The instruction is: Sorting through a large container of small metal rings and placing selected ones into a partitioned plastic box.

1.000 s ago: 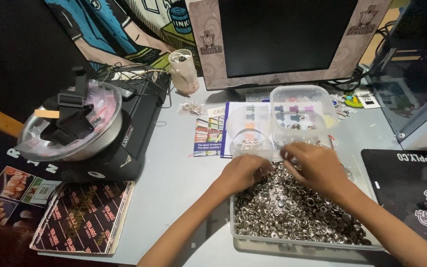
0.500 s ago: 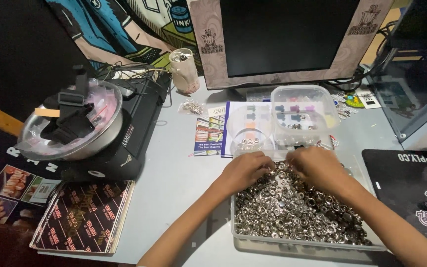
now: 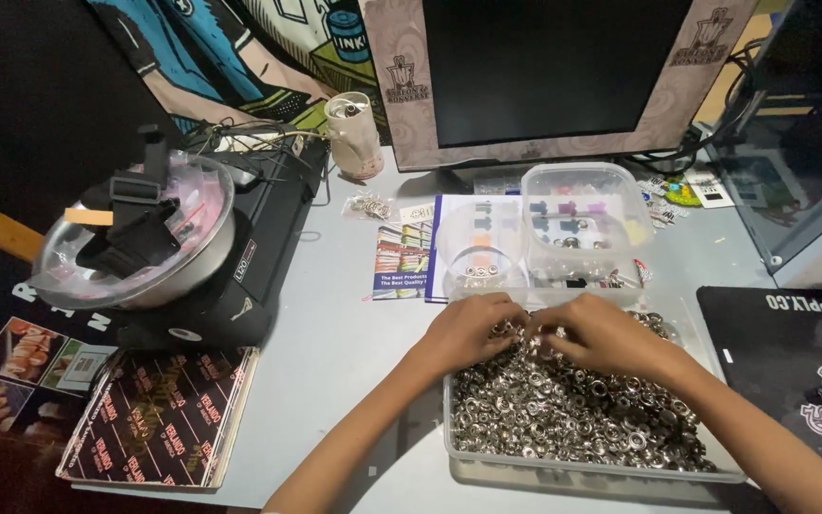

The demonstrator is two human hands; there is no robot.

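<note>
Both hands, left hand (image 3: 468, 328) and right hand (image 3: 606, 335), grasp small silver metal rings (image 3: 563, 405) heaped in a clear rectangular plastic tray (image 3: 582, 471). It sits on the grey table (image 3: 335, 333), before a dark monitor (image 3: 554, 67).

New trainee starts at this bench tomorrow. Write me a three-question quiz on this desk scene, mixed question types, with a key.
1. True or false: both hands are in the clear tray of small metal rings.
2. What stands just beyond the tray? A) a round clear tub and a square clear box B) a kettle C) a keyboard
3. Fill in: the metal bowl sits to the person's ____.

Key
1. True: the left hand and right hand rest on the rings.
2. A
3. left
</note>
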